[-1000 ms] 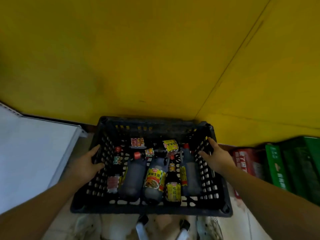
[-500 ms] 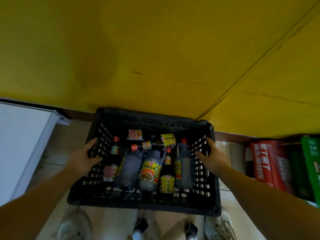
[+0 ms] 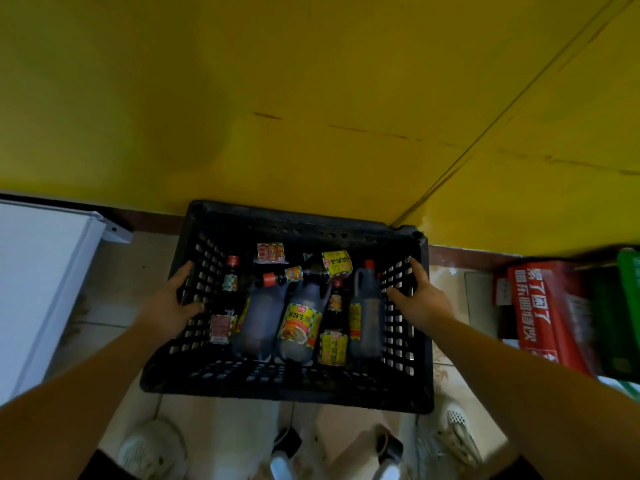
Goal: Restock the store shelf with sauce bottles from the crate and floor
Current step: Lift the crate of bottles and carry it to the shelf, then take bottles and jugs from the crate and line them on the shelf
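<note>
Black crate (image 3: 287, 386) gripped both sides: left hand (image 3: 168, 306) and right hand (image 3: 420, 301) fingers curled round walls.

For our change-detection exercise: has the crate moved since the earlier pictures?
Cannot tell: the camera shifts; the far right corner of the crate still sits just right of the wall seam.

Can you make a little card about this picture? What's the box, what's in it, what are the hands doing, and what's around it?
box: black plastic crate with holes in its walls
inside: dark sauce bottles, several with red caps, lying on the crate's bottom
left hand: grips the crate's left wall
right hand: grips the crate's right wall
left side: white shelf unit
right side: red carton
behind: yellow wall
</note>
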Motion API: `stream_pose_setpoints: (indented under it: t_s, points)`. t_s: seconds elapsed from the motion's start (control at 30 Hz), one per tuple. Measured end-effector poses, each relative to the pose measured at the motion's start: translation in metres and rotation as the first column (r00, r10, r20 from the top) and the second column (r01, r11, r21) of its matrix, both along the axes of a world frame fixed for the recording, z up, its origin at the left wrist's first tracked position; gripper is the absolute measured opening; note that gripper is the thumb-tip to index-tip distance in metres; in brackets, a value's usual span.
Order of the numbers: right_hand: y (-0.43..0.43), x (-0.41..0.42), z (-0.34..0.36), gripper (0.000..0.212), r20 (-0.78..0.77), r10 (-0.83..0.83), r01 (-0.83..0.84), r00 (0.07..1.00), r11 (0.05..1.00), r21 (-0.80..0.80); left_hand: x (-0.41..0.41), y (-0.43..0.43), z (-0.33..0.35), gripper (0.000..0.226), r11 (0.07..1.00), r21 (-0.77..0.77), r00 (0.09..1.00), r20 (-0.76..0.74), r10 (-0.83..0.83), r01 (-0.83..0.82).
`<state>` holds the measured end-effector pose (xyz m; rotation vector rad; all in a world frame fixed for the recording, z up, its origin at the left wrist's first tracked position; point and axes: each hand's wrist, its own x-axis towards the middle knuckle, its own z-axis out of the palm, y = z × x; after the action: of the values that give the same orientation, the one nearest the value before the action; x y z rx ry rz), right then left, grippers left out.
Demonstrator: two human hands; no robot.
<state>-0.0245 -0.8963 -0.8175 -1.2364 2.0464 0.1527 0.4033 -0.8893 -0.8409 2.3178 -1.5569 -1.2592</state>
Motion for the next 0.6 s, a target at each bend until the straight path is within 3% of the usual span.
stream_pose_setpoints:
  t_s: [0.13,0.23,0.33,0.4,0.47,0.6]
  points:
    - [0.0,-0.001,-0.005,0.084,-0.01,0.022,-0.022,1.0,1.0,-0.02,-0.004,-0.002,0.0,0.091,0.997,0.071,0.999,0.029,-0.014,0.012]
    - [0.001,0.002,-0.006,0.088,-0.002,-0.02,0.02,1.0,1.0,-0.021,-0.019,-0.001,0.008,0.09,0.994,-0.021,0.952,0.292,-0.094,0.104]
    - [0.005,0.013,-0.001,0.087,-0.244,0.148,-0.175,0.958,0.98,-0.095,-0.039,0.005,0.014,0.088,0.948,-0.172,0.891,0.42,-0.174,0.266]
    - [0.001,0.024,0.003,0.083,-0.318,0.257,-0.327,0.913,0.926,-0.189,-0.051,0.006,0.012,0.087,0.92,-0.151,0.86,0.434,-0.268,0.363]
    - [-0.011,0.036,0.002,0.079,-0.282,0.322,-0.392,0.904,0.888,-0.242,-0.062,0.002,0.004,0.086,0.902,-0.091,0.842,0.409,-0.352,0.421]
    - [-0.032,0.064,-0.019,0.081,-0.161,0.439,-0.463,0.884,0.869,-0.173,-0.083,-0.01,-0.023,0.088,0.919,-0.05,0.901,0.223,-0.372,0.392]
